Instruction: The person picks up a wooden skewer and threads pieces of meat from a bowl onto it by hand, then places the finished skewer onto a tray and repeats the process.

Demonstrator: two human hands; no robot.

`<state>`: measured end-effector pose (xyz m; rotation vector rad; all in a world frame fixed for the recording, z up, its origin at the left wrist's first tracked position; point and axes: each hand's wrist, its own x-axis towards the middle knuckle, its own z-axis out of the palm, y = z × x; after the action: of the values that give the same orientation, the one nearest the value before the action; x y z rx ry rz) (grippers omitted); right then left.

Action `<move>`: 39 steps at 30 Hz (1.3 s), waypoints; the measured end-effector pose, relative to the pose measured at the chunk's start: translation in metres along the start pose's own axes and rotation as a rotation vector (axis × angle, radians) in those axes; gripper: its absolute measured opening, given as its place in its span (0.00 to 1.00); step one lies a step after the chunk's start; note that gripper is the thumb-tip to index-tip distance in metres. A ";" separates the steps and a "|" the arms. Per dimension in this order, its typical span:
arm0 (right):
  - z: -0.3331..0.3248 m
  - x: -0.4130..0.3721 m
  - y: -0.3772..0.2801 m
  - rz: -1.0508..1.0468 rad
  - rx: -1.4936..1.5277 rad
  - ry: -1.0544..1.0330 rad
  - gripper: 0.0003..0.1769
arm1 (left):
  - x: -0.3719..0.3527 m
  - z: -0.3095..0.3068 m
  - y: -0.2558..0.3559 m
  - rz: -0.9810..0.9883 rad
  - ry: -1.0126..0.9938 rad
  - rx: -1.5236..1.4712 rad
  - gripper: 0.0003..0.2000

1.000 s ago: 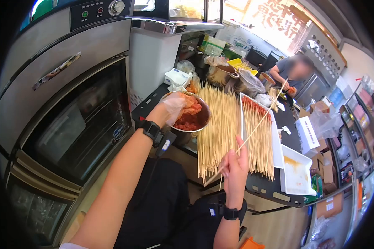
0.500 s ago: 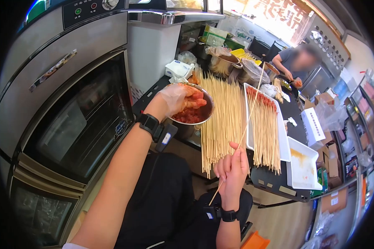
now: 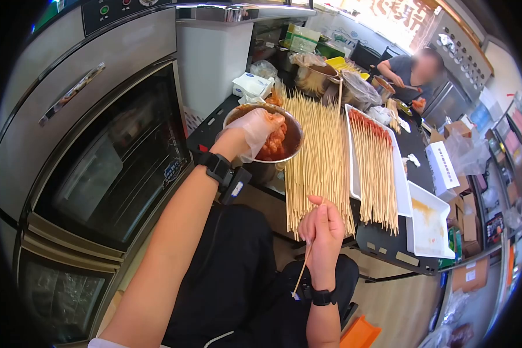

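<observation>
My left hand (image 3: pixel 261 127), in a clear plastic glove smeared red, is inside a metal pot (image 3: pixel 298 136). Its fingers are closed round some red meat (image 3: pixel 275 142). Below and to the right, my right hand (image 3: pixel 323 233) pinches a thin wooden skewer (image 3: pixel 302 271), whose lower end sticks out under the palm. Many bare skewers (image 3: pixel 313 168) lie side by side right of the pot. Beside them, a white tray (image 3: pixel 401 182) bears skewers with red meat on their far ends (image 3: pixel 371 124).
A second white tray (image 3: pixel 429 246) with yellowish residue lies at the table's right end. A tissue pack (image 3: pixel 252 86) stands behind the pot. Large pots and a yellow basket (image 3: pixel 348 66) are farther back. Across the table, a person (image 3: pixel 409 75) works. An oven (image 3: pixel 107 156) is at left.
My left hand has bunched its fingers round meat in the pot. The skewer in my right hand has turned more upright. The view has shifted slightly.
</observation>
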<state>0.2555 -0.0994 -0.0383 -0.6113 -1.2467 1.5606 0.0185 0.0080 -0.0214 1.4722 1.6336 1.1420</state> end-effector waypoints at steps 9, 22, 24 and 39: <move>0.009 -0.008 0.004 0.177 0.058 0.056 0.18 | 0.019 -0.013 -0.035 -0.063 -0.360 -1.023 0.15; 0.017 -0.015 -0.013 0.306 -0.016 -0.006 0.18 | 0.001 -0.012 -0.005 0.030 -0.130 -1.075 0.12; 0.018 -0.016 -0.014 0.302 -0.034 0.002 0.18 | 0.004 -0.013 -0.007 0.018 -0.126 -1.080 0.12; 0.026 -0.017 -0.012 0.279 -0.148 0.033 0.17 | 0.000 -0.014 -0.009 0.004 -0.149 -1.172 0.13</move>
<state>0.2441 -0.1262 -0.0218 -0.9354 -1.3019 1.6869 0.0020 0.0058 -0.0238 0.7313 0.5808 1.5325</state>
